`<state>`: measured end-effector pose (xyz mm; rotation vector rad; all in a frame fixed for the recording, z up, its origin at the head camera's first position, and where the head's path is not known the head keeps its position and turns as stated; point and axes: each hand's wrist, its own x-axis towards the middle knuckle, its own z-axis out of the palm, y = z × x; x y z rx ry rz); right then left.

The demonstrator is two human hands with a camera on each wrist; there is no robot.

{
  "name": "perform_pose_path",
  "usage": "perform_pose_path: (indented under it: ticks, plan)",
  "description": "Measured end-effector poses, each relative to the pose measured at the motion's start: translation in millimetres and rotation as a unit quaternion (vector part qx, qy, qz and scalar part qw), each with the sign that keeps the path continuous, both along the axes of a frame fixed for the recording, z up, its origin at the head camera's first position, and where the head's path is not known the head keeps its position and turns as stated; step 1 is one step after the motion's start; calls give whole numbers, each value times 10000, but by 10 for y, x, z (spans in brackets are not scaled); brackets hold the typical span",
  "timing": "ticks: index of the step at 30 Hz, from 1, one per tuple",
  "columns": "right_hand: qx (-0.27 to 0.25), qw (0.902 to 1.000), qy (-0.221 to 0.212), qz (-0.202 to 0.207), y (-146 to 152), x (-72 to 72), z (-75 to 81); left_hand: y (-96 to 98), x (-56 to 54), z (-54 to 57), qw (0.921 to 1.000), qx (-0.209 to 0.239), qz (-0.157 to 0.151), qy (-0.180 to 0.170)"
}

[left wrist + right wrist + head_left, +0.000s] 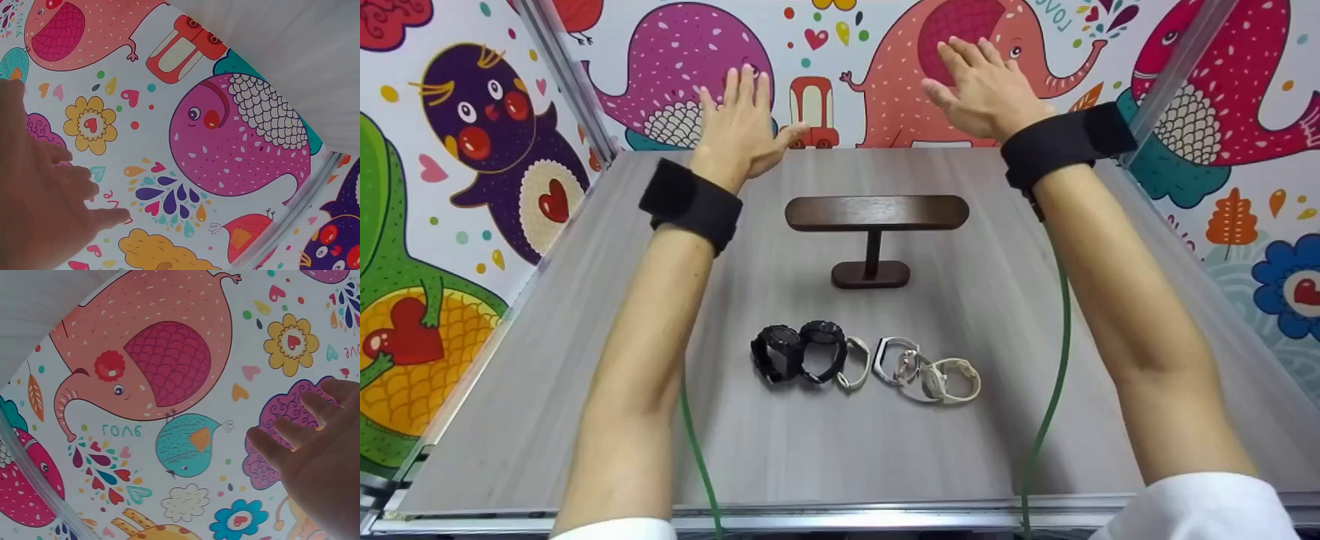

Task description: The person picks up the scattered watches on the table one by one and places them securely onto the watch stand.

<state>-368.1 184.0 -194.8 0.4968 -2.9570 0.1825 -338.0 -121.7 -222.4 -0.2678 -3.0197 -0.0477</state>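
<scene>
My left hand [739, 127] is held up over the far left of the table, fingers straight and spread, holding nothing. Likewise raised at the far right, my right hand [986, 90] has its fingers extended and grips nothing. Between and below them stands a dark brown wooden T-shaped display stand [877, 214]. In front of the stand lie two black watches [780, 352] [823, 352], a slim pale band [854, 364], a white-and-dark band [891, 360], a small pinkish watch [907, 367] and a cream watch [952, 381]. The wrist views show each hand against the patterned wall.
The grey wood-grain table [780, 450] has a metal rail [840, 517] along its near edge. Cartoon-printed walls [840, 60] enclose the back and sides, with metal posts at the corners. Green cables [1061, 337] hang from the black wrist straps [690, 202].
</scene>
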Motion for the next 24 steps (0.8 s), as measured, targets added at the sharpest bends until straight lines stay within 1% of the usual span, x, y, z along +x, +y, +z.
perform_pose_path:
  ticks: [3,8,11,13,16,19,24]
  plan:
    - [-5,10000,34,85,-23,70,-3,-26,83,-23,9999,43,-101,-16]
    - [-28,9997,211,138,-17,217,-19,-13,226,-110,9991,112,-345,-209]
    - [-85,9993,305,180,-11,310,-50,-4,312,-160,9986,233,-386,-294]
    - [-161,9992,293,230,-7,369,-82,-4,365,-189,9982,318,-407,-298]
    - [-243,9990,225,284,1,455,-151,5,437,-224,9976,450,-472,-239]
    - [-312,9989,135,337,9,548,-233,34,503,-246,9971,481,-579,-124]
    - [-350,9978,187,534,-18,710,-364,132,622,-302,9952,445,-870,-40]
